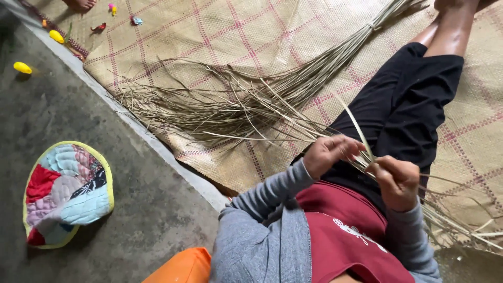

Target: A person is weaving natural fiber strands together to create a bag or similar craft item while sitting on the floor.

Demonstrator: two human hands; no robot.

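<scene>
Nearest to us, an orange cushion (181, 267) pokes in at the bottom edge, beside our grey sleeves and red top. Just above, our left hand (329, 153) and right hand (396, 182) meet over our lap, both with fingers curled tight around thin dried strips (361, 160) drawn from the bundle; the pinch looks firm on each side, likely so the strands stay taut between the two grips. One pale strip (355, 126) rises free above the left hand. More loose strands (461, 225) trail off past our right side.

Our leg in black trousers (403, 105) stretches out across the woven mat (246, 31), and the long bundle of dried strips (236, 105) lies alongside it, fanned wide toward the mat's edge and tied narrow at the far end (371, 24). That keeps the loose ends within reach of our hands.

The mat's edge (152, 144) runs diagonally, with bare concrete floor (105, 209) beyond it, where a patchwork pad (65, 191) rests well apart from the strips. Farther off, small yellow toys (22, 67) and bright scraps (136, 21) sit near the mat's far corner, and another person's foot (81, 4) shows at the top.
</scene>
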